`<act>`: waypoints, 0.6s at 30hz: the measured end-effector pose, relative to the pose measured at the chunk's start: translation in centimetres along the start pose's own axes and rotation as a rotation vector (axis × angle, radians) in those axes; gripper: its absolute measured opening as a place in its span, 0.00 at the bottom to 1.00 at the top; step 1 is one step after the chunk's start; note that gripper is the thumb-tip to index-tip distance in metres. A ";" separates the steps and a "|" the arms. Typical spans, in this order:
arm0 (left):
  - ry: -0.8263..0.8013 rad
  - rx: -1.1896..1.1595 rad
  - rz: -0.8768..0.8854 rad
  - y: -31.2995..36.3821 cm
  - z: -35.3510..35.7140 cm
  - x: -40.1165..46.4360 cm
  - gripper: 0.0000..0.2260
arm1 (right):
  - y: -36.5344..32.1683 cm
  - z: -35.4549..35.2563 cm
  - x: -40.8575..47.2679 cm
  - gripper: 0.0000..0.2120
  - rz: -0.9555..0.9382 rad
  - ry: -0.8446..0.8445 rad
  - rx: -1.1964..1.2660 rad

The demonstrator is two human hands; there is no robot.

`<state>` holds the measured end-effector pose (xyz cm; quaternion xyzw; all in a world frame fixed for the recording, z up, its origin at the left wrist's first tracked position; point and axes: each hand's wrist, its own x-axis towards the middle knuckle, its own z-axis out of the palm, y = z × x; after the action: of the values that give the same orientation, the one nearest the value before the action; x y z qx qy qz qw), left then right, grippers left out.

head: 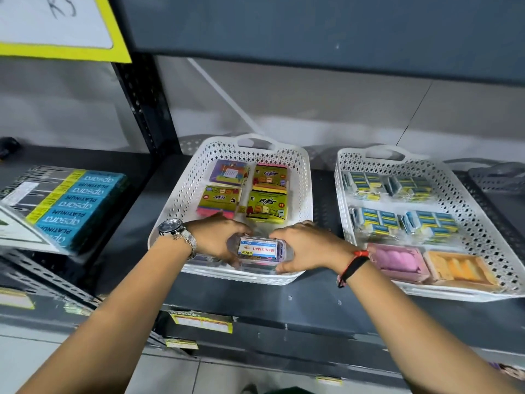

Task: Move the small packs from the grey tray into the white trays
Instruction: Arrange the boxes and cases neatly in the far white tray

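The dark shelf (255,297) carries two white trays. The left white tray (181,194) sits near the shelf edge, so a push from the hands may slide it forward. The right white tray (483,200) is already quite full. A grey tray (500,177) shows only partly at far right. The left hand (218,240) and right hand (306,245) both hold a clear clip pack (260,250) at the tray's front. Its smooth plastic may slip, or land tilted on the packs beneath.
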<state>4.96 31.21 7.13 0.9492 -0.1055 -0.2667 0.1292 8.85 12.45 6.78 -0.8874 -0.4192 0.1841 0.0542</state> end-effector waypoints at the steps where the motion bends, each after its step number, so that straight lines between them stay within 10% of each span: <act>1: 0.010 -0.010 0.001 0.0 0.0 0.1 0.32 | 0.0 0.1 0.0 0.20 -0.006 0.017 -0.001; 18: 0.022 0.052 -0.005 0.0 0.1 -0.2 0.30 | 0.0 0.3 0.3 0.21 0.012 -0.003 -0.011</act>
<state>4.77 31.24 7.12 0.9554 -0.1089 -0.2537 0.1048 8.90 12.69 6.47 -0.8899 -0.4148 0.1836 0.0474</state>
